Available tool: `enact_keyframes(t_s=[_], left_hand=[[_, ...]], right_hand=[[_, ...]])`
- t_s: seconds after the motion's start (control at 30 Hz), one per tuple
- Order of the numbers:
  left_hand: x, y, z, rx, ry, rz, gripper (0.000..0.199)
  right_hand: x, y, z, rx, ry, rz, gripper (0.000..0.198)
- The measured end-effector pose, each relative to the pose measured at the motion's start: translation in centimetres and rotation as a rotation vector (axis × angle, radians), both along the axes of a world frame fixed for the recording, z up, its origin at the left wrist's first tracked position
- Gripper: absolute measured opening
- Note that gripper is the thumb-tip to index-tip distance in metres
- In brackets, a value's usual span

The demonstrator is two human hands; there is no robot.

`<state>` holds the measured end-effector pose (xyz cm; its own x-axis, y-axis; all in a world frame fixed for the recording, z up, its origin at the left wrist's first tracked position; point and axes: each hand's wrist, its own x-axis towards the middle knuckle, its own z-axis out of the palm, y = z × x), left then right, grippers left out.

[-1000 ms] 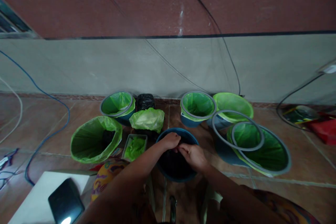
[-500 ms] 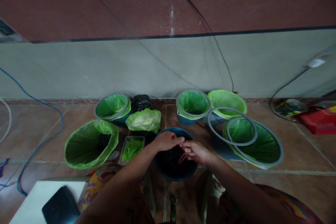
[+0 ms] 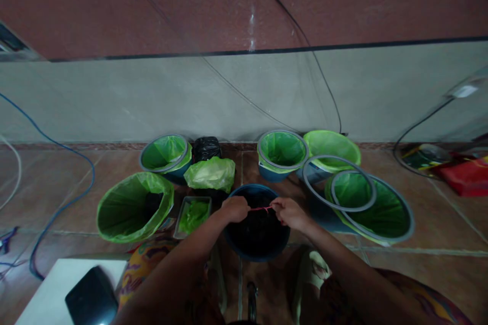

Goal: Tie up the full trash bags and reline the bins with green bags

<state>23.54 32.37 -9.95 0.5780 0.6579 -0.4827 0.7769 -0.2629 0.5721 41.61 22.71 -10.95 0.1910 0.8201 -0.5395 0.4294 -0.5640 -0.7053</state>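
A thin red string (image 3: 261, 208) stretches taut between my two hands, with what looks like a small knot or loop near its right part. My left hand (image 3: 235, 209) is closed on one end, and my right hand (image 3: 290, 212) pinches the other. Both are held over a dark blue bucket (image 3: 254, 255), whose inside is dark, so its contents are hard to make out. Left of the bucket lies a clear plastic container (image 3: 178, 228) with folded green plastic bags (image 3: 193, 216) in it.
Bins lined with green bags stand on both sides, including a left bin (image 3: 133, 208) and a right bin (image 3: 389, 213). A loose grey ring (image 3: 305, 175) rests over the right bins. Behind the container are a bundled green bag (image 3: 211, 173) and a black bag (image 3: 206, 148). A white stool (image 3: 49, 289) holds a dark device (image 3: 91, 297).
My hands were together with the red string dangling in a loop from the fingers. They have moved apart, left and right, and the string is now pulled straight between them.
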Motion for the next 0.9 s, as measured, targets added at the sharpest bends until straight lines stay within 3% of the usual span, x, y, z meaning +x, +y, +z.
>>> enact_keyframes(t_s=[0.13,0.23,0.3,0.47,0.57,0.67,0.8,0.9], left_hand=[[-0.5,-0.2,-0.2,0.112,0.213,0.029,0.021],[-0.2,-0.1,0.3,0.124,0.098,0.006,0.023],[0.3,0.1,0.7,0.025,-0.051,0.025,0.028],[1.5,-0.2,0.9,-0.515,-0.451,0.331,0.032],[1.9,-0.8,0.4,-0.669,-0.541,0.374,0.034],[2.0,-1.0,-0.2,-0.582,-0.555,0.292,0.022],[2.1,-1.1,-0.9,-0.358,-0.45,0.03,0.017],[2.2,-1.4,-1.4,-0.292,-0.405,-0.028,0.025]], right_hand=[[0.9,-0.1,0.0,0.076,-0.466,0.223,0.023],[1.0,0.0,0.5,0.074,-0.619,0.271,0.025],[0.9,0.1,1.0,0.105,-0.622,0.25,0.026],[0.6,0.6,2.2,0.242,-0.418,0.178,0.023],[0.4,0.8,2.2,0.299,-0.254,0.142,0.022],[-0.1,0.9,2.2,0.34,-0.073,0.141,0.019],[-1.1,1.0,3.6,0.357,0.223,0.158,0.018],[-1.3,1.5,4.9,0.399,0.453,-0.028,0.035]])
